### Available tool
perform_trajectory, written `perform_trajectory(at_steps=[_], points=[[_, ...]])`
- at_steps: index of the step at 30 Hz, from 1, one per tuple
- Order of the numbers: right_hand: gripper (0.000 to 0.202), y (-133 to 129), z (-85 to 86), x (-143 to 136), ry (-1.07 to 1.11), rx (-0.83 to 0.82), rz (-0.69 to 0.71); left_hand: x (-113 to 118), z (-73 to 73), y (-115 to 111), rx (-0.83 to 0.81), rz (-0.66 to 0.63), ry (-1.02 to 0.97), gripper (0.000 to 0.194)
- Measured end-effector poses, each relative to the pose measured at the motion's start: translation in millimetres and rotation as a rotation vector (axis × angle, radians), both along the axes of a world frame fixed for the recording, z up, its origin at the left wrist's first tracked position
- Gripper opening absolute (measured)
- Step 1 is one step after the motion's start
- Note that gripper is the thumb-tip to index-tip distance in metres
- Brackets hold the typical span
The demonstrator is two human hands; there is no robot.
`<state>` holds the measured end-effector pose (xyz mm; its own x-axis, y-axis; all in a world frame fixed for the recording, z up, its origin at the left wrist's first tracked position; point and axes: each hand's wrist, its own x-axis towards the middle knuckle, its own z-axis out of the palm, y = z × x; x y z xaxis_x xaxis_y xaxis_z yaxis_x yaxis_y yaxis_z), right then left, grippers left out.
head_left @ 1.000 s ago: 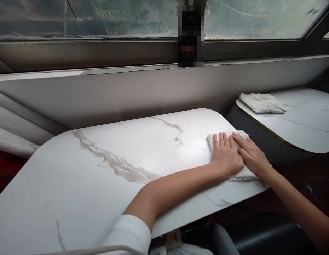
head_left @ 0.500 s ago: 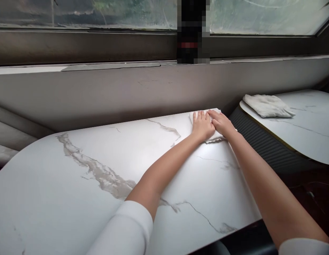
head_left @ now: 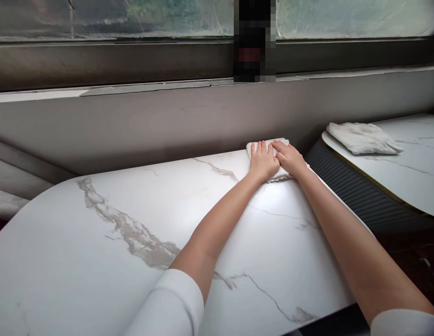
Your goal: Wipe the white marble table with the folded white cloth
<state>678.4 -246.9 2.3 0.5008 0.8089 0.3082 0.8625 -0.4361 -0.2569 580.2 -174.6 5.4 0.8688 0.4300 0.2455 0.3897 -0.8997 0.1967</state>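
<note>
A folded white cloth [head_left: 282, 175] lies at the far right corner of a white marble-patterned table [head_left: 203, 210]. My left hand [head_left: 263, 161] rests flat on it, fingers stretched out toward the wall. Beside it, my right hand [head_left: 290, 158] presses on the cloth's right part with extended fingers, its thumb side touching the left hand. Much of the cloth is hidden beneath both palms.
A second marble-patterned table [head_left: 416, 179] stands to the right across a gap, with another white cloth [head_left: 364, 138] near its corner. Behind runs a grey wall panel [head_left: 150, 121] below windows [head_left: 175, 18]. Padded seating [head_left: 10, 182] shows at the left.
Both hands and the cloth under them have shifted slightly left and toward the wall. The camera view has moved a little too. The other cloth stays on the second table.
</note>
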Motion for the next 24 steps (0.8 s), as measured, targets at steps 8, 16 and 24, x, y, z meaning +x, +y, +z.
perform_trajectory(at_steps=[8, 16, 24], points=[[0.053, -51.0, 2.1, -51.8, -0.049, -0.047, -0.037, -44.8, -1.8, -38.2, 0.039, -0.078, -0.007, 0.054], [0.053, -135.5, -0.1, -151.2, -0.078, -0.018, -0.038, -141.1, 4.5, -103.8, 0.059, -0.229, 0.017, 0.056], [0.070, -167.1, -0.6, -252.6, -0.089, 0.070, 0.032, -242.9, 11.9, -126.0, 0.010, -0.328, 0.006, 0.058]])
